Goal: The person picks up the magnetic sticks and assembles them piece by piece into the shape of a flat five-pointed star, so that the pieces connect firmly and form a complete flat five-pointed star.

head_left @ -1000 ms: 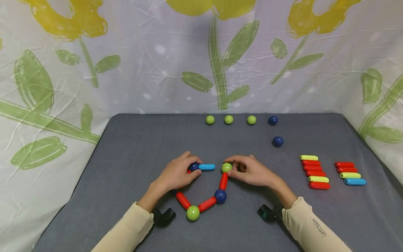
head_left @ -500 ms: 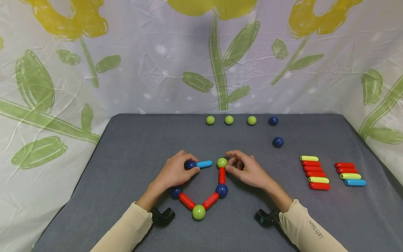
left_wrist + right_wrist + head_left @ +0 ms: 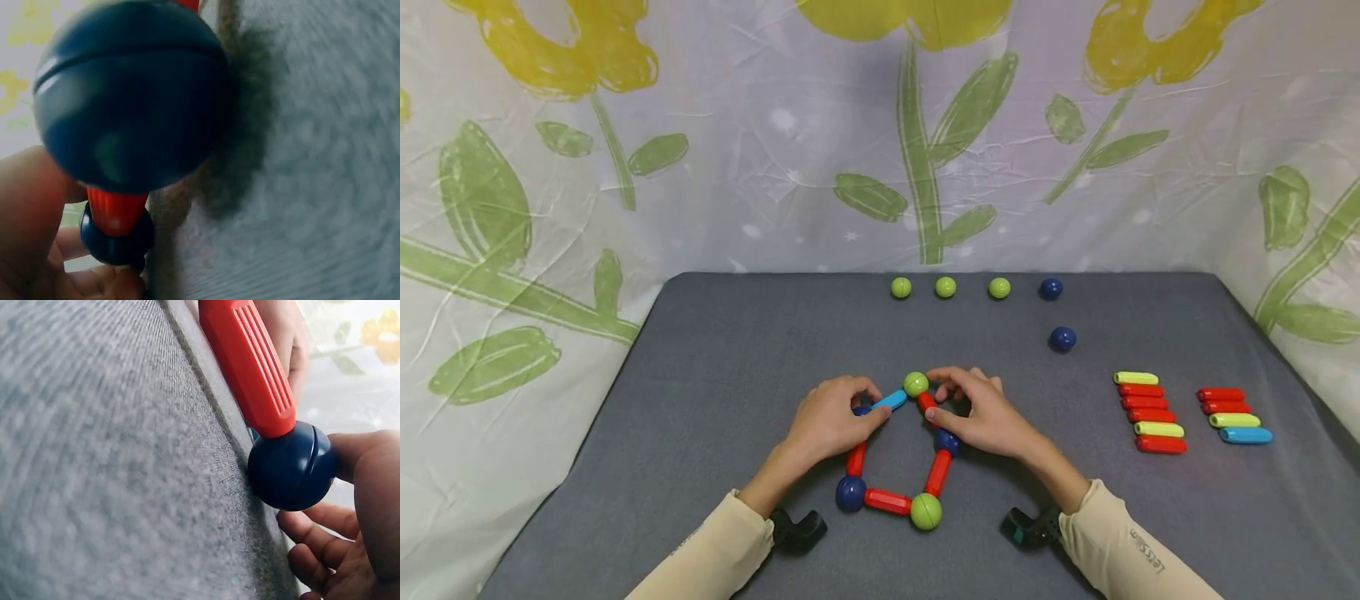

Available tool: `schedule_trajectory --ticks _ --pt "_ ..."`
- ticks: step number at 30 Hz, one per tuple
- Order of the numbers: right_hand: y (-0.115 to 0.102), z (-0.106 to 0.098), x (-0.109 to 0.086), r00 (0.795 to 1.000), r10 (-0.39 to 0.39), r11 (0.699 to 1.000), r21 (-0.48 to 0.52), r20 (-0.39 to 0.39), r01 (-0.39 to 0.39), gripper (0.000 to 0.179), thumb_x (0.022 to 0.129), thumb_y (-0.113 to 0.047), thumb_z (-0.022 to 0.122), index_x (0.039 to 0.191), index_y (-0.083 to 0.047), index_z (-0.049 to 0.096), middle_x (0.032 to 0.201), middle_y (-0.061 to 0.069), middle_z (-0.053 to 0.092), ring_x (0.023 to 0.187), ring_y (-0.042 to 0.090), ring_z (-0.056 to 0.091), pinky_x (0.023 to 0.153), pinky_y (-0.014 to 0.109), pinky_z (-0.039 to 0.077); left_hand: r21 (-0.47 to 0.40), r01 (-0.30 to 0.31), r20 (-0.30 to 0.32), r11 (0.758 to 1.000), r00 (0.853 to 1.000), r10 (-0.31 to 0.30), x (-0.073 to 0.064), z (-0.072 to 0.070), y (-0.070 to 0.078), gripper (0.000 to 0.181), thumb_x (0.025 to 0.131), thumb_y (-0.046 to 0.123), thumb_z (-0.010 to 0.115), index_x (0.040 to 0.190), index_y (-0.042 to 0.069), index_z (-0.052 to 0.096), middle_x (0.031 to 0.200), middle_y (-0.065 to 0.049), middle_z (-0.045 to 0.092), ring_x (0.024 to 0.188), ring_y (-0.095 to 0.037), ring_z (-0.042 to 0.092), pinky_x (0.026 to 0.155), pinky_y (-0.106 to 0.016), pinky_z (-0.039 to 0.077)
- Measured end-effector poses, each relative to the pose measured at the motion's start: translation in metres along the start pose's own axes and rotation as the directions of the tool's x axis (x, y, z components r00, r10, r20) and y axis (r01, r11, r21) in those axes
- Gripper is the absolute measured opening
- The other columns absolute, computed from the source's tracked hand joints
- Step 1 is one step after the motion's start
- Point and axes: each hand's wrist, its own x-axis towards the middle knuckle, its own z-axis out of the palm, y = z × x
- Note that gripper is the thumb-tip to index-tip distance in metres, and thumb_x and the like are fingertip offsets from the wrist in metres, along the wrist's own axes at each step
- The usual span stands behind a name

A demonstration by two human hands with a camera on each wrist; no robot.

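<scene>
A ring of magnetic building rods and balls lies on the grey cloth between the hands. My left hand (image 3: 832,418) pinches the navy ball (image 3: 861,411) at the upper left, from which a light blue rod (image 3: 890,401) points up and right. That rod's tip is at or very near the green ball (image 3: 916,383). My right hand (image 3: 981,410) grips the red rod (image 3: 927,403) below this green ball, thumb across it and index finger beside the ball. A navy ball (image 3: 292,467) joins that side to another red rod (image 3: 253,369). The lower corners are a navy ball (image 3: 851,493) and a green ball (image 3: 926,511).
Several loose balls, green (image 3: 945,287) and navy (image 3: 1062,339), sit toward the table's back. Two columns of red, yellow and light blue rods (image 3: 1150,414) lie at the right. A flower-printed curtain (image 3: 737,167) hangs behind the grey table (image 3: 737,317).
The ring has turned and its lower part has swung right. The light blue rod's tip and the upper green ball have come together. My right hand has shifted left, onto the red rod.
</scene>
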Motion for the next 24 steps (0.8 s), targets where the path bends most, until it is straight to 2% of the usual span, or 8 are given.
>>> schedule_trajectory --ticks 4,10,12,15,19,21,24 --pt "0.0 0.001 0.0 1.0 -0.006 1.0 -0.001 0.002 0.006 0.042 0.093 -0.025 0.076 0.131 -0.012 0.064 0.098 -0.005 0.067 0.091 0.015 0.054 0.084 0.037 0.024 -0.034 0.009 -0.024 0.999 1.0 -0.01 0.0 0.001 -0.001 0.009 0.09 0.033 0.074 0.091 0.024 0.074 0.078 0.005 0.058 0.07 -0.012 0.05 0.064 -0.03 0.037" --pt "0.002 0.0 0.0 1.0 -0.01 1.0 0.019 0.015 0.01 0.043 0.092 -0.022 0.076 0.132 -0.012 0.063 0.097 -0.005 0.067 0.09 0.015 0.054 0.083 0.037 0.023 -0.048 -0.006 0.001 0.999 1.0 0.006 0.002 0.001 0.0 0.01 0.092 0.034 0.073 0.095 0.024 0.075 0.078 0.004 0.058 0.069 -0.013 0.05 0.063 -0.03 0.036" --pt "0.003 0.0 0.0 1.0 -0.009 1.0 0.026 0.016 0.009 0.044 0.091 -0.022 0.076 0.132 -0.012 0.063 0.096 -0.005 0.067 0.088 0.014 0.053 0.083 0.037 0.022 -0.042 -0.02 0.027 0.999 0.999 0.022 0.003 0.0 0.0 0.014 0.093 0.035 0.073 0.1 0.024 0.075 0.082 0.004 0.06 0.073 -0.012 0.052 0.064 -0.03 0.039" --pt "0.004 -0.001 0.001 0.999 -0.015 0.999 0.029 0.03 0.014 0.047 0.09 -0.025 0.078 0.132 -0.013 0.063 0.09 -0.007 0.064 0.08 0.011 0.052 0.084 0.038 0.022 -0.02 -0.041 0.106 0.999 0.993 0.043 0.003 -0.007 -0.001 0.029 0.092 0.04 0.073 0.114 0.022 0.072 0.091 0.005 0.063 0.08 -0.011 0.055 0.069 -0.03 0.043" --pt "0.004 -0.005 0.002 0.993 -0.039 0.999 0.008 0.109 0.038 0.058 0.087 -0.035 0.081 0.136 -0.015 0.058 0.079 -0.008 0.059 0.067 0.007 0.049 0.084 0.039 0.022 0.038 -0.06 0.233 0.997 0.971 0.049 0.001 -0.021 -0.004 0.05 0.09 0.046 0.074 0.131 0.021 0.065 0.089 0.004 0.062 0.076 -0.012 0.055 0.066 -0.031 0.043" --pt "0.003 -0.007 0.002 0.986 -0.049 0.999 -0.004 0.16 0.05 0.068 0.084 -0.039 0.083 0.14 -0.014 0.054 0.078 -0.008 0.057 0.065 0.007 0.047 0.083 0.038 0.021 0.06 -0.068 0.264 0.996 0.963 0.05 0.001 -0.023 -0.006 0.049 0.09 0.045 0.074 0.132 0.021 0.064 0.081 0.004 0.059 0.07 -0.012 0.052 0.061 -0.031 0.04" --pt "0.003 -0.01 0.002 0.981 -0.049 0.998 -0.022 0.188 0.054 0.076 0.082 -0.043 0.084 0.145 -0.014 0.051 0.08 -0.009 0.056 0.067 0.006 0.046 0.08 0.037 0.022 0.071 -0.071 0.25 0.995 0.967 0.052 0.001 -0.022 -0.007 0.039 0.09 0.043 0.074 0.124 0.022 0.068 0.073 0.005 0.056 0.062 -0.013 0.05 0.056 -0.03 0.037"
